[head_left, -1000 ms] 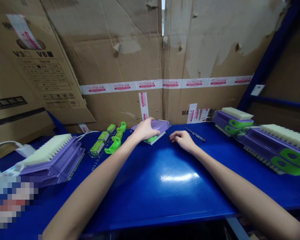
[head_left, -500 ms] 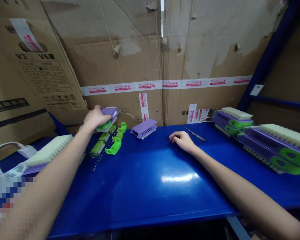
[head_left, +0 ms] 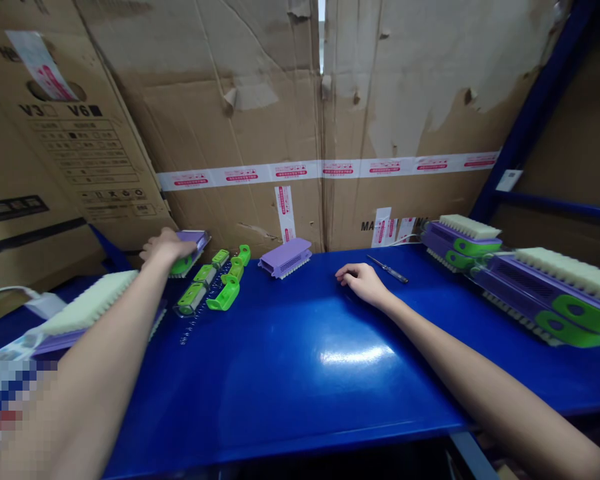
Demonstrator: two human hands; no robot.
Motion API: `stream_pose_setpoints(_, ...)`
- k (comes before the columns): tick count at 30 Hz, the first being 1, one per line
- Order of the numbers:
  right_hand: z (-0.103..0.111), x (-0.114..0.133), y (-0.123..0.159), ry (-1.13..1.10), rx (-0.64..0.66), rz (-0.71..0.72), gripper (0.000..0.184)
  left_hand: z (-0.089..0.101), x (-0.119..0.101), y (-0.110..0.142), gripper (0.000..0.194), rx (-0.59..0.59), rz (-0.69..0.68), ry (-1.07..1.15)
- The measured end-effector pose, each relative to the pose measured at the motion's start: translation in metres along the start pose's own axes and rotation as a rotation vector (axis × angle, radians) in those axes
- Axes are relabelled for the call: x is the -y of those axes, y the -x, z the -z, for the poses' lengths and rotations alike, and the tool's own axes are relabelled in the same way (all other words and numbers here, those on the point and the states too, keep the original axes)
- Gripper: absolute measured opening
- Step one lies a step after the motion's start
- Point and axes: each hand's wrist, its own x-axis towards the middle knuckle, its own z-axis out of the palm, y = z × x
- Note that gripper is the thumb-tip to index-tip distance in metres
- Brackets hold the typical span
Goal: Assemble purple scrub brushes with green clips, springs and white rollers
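At the back left, my left hand [head_left: 166,248] is closed over a purple-and-green device [head_left: 193,241] with a clear edge. The fingers hide much of it. Just right of it lie green-and-clear parts [head_left: 193,297], green plastic end pieces [head_left: 225,293] and small screws or springs [head_left: 186,327], too small to tell. My right hand [head_left: 363,280] rests on the blue table [head_left: 290,373], fingers curled in and nothing visible in them. Beyond it lies a thin screwdriver [head_left: 387,269]. Between my hands sits a purple housing [head_left: 286,259] with a pale toothed underside.
Purple-and-green devices with cream toothed pads are stacked at right [head_left: 555,293] and behind them [head_left: 463,243]. Another cream pad [head_left: 93,303] lies on a purple device at left, near a white cable [head_left: 10,290]. Cardboard [head_left: 245,133] walls the back; a blue post [head_left: 535,107] rises at right.
My left hand has moved left with the purple-and-green device, away from the row of green parts. My right hand stays where it was. The view has shifted slightly.
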Motion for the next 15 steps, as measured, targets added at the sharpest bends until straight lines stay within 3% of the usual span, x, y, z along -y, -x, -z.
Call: stream_pose_setpoints(15, 0.001, 0.006, 0.002, 0.021, 0.015, -0.009, 0.029, -0.021, 0.005, -0.004, 0.071, 0.070, 0.036, -0.002)
